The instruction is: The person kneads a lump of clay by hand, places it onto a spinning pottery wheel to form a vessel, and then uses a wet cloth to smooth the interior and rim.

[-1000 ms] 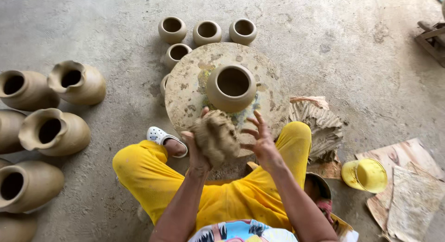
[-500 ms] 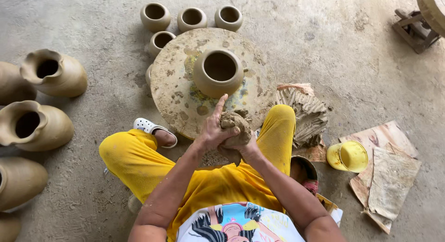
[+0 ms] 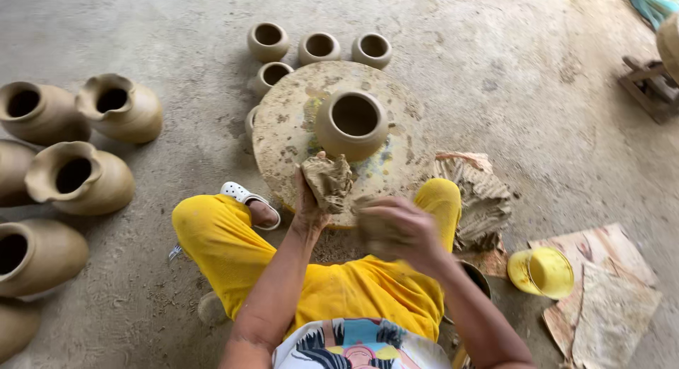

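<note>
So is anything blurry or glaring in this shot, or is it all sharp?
Head view: the right hand is smeared by motion blur; the left hand with its clay lump and the pot look sharp; light is soft, shadows faint, no glare.

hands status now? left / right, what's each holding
Left hand: closed on a lump of clay, held up by the wheel.
Right hand: blurred, seems to hold another piece of clay; grip unclear.

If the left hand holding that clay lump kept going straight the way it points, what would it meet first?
Probably the clay pot standing on the round board. The left hand points up and away with its clay lump just short of the pot's near wall, though the depth is hard to judge.
</note>
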